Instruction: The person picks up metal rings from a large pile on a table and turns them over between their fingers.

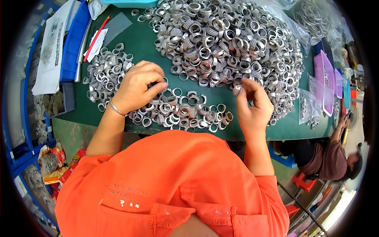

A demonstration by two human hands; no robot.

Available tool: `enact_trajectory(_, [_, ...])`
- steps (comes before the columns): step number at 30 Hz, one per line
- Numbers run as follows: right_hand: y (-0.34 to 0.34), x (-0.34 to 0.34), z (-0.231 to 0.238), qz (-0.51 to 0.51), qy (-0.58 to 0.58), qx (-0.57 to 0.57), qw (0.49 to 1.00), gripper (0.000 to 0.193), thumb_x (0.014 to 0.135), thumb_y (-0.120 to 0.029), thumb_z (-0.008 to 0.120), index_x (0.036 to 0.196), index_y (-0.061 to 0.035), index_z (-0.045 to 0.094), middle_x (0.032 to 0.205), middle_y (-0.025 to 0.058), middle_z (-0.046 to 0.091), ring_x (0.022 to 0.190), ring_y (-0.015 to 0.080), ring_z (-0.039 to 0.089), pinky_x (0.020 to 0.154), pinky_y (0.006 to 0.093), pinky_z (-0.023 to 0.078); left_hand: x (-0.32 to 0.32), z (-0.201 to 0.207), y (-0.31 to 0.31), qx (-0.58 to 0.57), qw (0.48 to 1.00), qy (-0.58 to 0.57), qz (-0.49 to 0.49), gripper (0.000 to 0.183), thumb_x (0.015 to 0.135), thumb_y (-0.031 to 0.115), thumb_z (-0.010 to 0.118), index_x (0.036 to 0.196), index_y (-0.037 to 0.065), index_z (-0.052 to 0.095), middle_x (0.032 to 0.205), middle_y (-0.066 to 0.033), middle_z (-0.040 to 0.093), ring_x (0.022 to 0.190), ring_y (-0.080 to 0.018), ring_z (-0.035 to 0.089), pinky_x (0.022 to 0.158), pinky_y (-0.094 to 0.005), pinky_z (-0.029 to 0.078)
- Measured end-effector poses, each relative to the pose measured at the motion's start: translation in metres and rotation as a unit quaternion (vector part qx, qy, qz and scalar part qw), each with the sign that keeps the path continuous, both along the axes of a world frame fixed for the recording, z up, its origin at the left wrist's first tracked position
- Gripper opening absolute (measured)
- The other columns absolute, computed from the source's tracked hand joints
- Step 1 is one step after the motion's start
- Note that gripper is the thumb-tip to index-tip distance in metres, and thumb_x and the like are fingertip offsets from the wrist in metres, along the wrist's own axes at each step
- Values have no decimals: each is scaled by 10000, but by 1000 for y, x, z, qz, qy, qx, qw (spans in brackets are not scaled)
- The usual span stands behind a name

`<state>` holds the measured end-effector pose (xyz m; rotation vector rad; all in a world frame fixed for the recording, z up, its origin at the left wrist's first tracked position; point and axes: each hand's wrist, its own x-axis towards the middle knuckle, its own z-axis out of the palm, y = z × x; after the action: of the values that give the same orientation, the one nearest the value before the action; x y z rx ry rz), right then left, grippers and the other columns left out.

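Between the thumb and fingertips of my right hand (254,106) is a silvery-grey metal ring (237,90), held at the near edge of a large heap of rings (221,39). My left hand (138,85), a bangle on its wrist, curls palm down with thumb and forefinger close together; grey metal shows at them, seemingly a ring, partly hidden. Under and beside it spreads a smaller group of rings (177,108) along the table's near edge. Another pile of rings (106,73) lies left of my left hand. Many rings have a textured, studded band.
The green table (136,43) carries a red pencil (96,38), papers and a blue bin (75,43) at left. Plastic bags (314,17) and purple trays (323,83) stand at right. A seated person (325,160) is beyond the right edge; blue shelving (25,102) stands left.
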<state>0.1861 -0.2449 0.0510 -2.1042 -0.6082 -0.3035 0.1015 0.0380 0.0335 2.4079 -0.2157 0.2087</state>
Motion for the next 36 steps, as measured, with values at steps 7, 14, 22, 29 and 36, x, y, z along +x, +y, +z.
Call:
enact_trajectory(7, [-10,-6,6,19,391,182,902,144,882,33,613,1004,44,689,787,29,688,648,70,639,572,192,492,0,0,-1,-5,1000,-1,6,99,789,109,733,773,34,670,894,-65,662,865,-256,608,776,-352,478])
enact_trajectory(14, [-16,-16,-8,67,223,-16,972,137,815,32,642,940,13,696,759,84,687,629,160,643,557,289,500,2,1,-1,-3,1000,1,3,98,792,108,732,777,31,673,897,-67,664,868,-253,610,775,-351,481])
enact_trajectory(22, [-19,5,5,82,-115,-119,983,179,754,40,703,925,-10,682,895,126,626,850,312,589,747,383,484,0,2,-1,1,1000,5,7,98,791,101,733,775,29,668,909,-71,667,872,-257,610,779,-351,484])
enact_trajectory(29, [-25,34,8,-65,-158,-177,969,196,780,5,710,970,-8,667,917,118,603,852,306,563,779,389,450,0,1,-1,-1,1000,1,6,97,791,98,733,779,30,664,907,-74,665,871,-259,610,780,-351,484])
enact_trajectory(36, [-32,37,3,-46,-160,-146,975,202,766,-3,736,956,-16,668,903,108,606,853,295,561,769,384,451,0,2,-1,2,1000,0,3,99,789,98,731,779,26,664,909,-77,665,876,-264,607,781,-354,483])
